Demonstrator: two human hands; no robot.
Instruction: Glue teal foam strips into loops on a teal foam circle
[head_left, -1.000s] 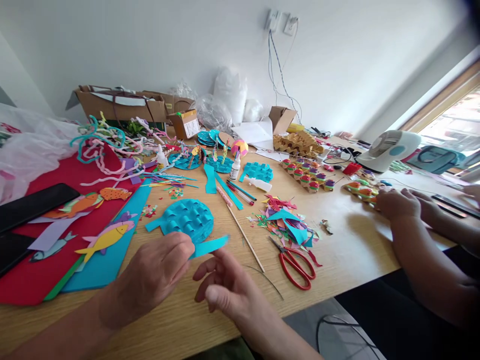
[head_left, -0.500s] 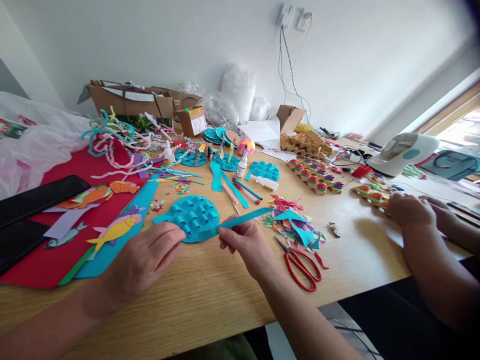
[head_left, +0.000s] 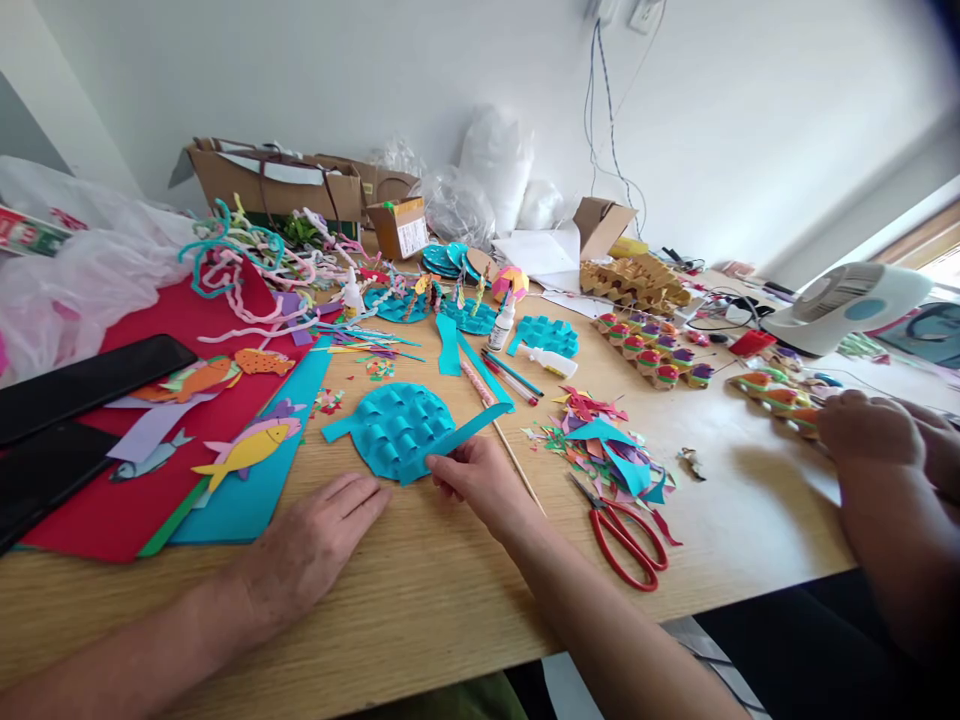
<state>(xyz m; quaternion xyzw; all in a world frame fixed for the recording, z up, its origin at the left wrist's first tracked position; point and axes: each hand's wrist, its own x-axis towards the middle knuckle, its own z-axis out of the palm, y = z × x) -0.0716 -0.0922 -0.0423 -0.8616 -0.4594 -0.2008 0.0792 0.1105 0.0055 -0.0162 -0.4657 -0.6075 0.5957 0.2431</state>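
A round blue paper piece (head_left: 403, 425) with raised woven strips lies on the wooden table in front of me. My right hand (head_left: 472, 480) pinches a long blue paper strip (head_left: 469, 430) at the piece's lower right edge. The strip's free end rises up to the right. My left hand (head_left: 330, 525) rests on the tabletop just below the piece, fingers stretched out and holding nothing. Red-handled scissors (head_left: 630, 540) lie to the right of my right hand, beside a heap of colourful paper scraps (head_left: 611, 440).
Paper fish (head_left: 247, 450) and black phones (head_left: 90, 390) lie on coloured sheets (head_left: 82, 520) at left. Glue bottles (head_left: 504, 325), pens (head_left: 514, 378) and a wooden stick (head_left: 520, 465) are beyond my hands. At right, another person's hands (head_left: 870, 430) work at a painted egg carton (head_left: 772, 395).
My left hand has come away from the round piece's lower edge and settled flat on the table. My right hand still holds the strip. The view has shifted slightly left and down.
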